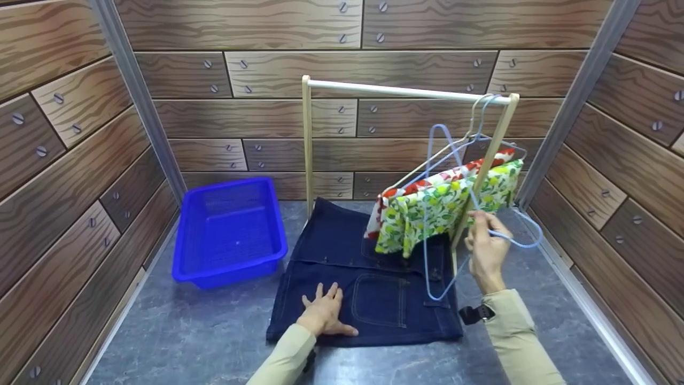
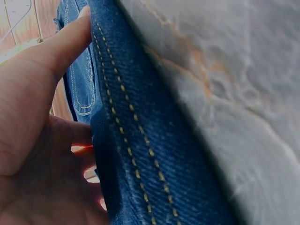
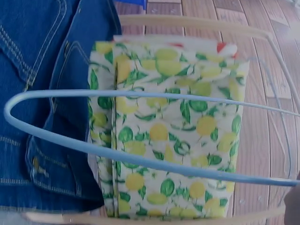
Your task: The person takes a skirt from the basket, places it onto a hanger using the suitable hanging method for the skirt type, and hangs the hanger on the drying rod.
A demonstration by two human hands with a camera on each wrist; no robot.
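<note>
A dark denim garment (image 1: 326, 238) with pockets and metal buttons lies spread on the grey floor. My left hand (image 1: 323, 315) rests on its near part, fingers spread; in the left wrist view, the thumb lies by a double-stitched edge (image 2: 126, 124). With my right hand (image 1: 486, 246) I grip a light blue hanger (image 1: 426, 256) near its hook, its frame tilted above the denim. Behind it, a lemon-print cloth (image 3: 168, 140) and a red-and-white cloth (image 1: 446, 176) hang folded over hangers at the rack's right end.
A wooden rack with a pale rail (image 1: 395, 91) stands over the far part of the denim. To the left sits a blue plastic basket (image 1: 230, 270). Wood-patterned panels (image 1: 256, 117) enclose the floor at the back and both sides.
</note>
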